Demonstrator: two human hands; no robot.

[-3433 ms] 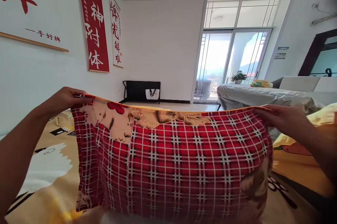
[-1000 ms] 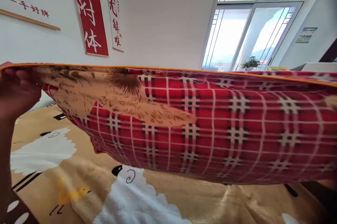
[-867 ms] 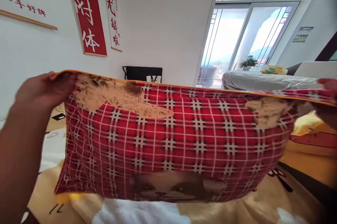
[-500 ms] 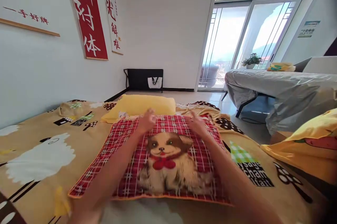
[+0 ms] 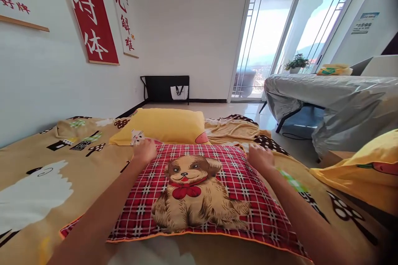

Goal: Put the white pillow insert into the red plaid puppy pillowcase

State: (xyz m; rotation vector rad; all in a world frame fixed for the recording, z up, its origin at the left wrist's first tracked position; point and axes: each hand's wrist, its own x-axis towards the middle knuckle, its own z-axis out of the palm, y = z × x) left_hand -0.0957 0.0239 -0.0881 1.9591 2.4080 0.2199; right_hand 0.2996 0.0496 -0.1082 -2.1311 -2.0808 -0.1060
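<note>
A red plaid pillow (image 5: 186, 207) with a puppy picture and orange piping lies in front of me on the bed. My left hand (image 5: 145, 151) is closed at its far left corner, gripping the edge. At the opposite far corner, my right hand (image 5: 260, 156) is also curled shut on the pillow. The fabric between both hands looks pulled out sideways, and the gripped corners are hidden by my fingers. Just beyond its far edge rests a yellow pillow (image 5: 171, 124), close to my left hand.
A tan patterned blanket (image 5: 93, 186) covers the bed. Another yellow pillow (image 5: 370, 169) is at the right. Past the bed stand a plastic-covered table (image 5: 336, 86) and a black folded panel (image 5: 158, 88) with a white bag (image 5: 179, 92) before it.
Both hands have moved apart, from above the pillow's far part out to its far corners, and their fingers have closed. The pillow's cover is spread wider and the view has tilted down slightly.
</note>
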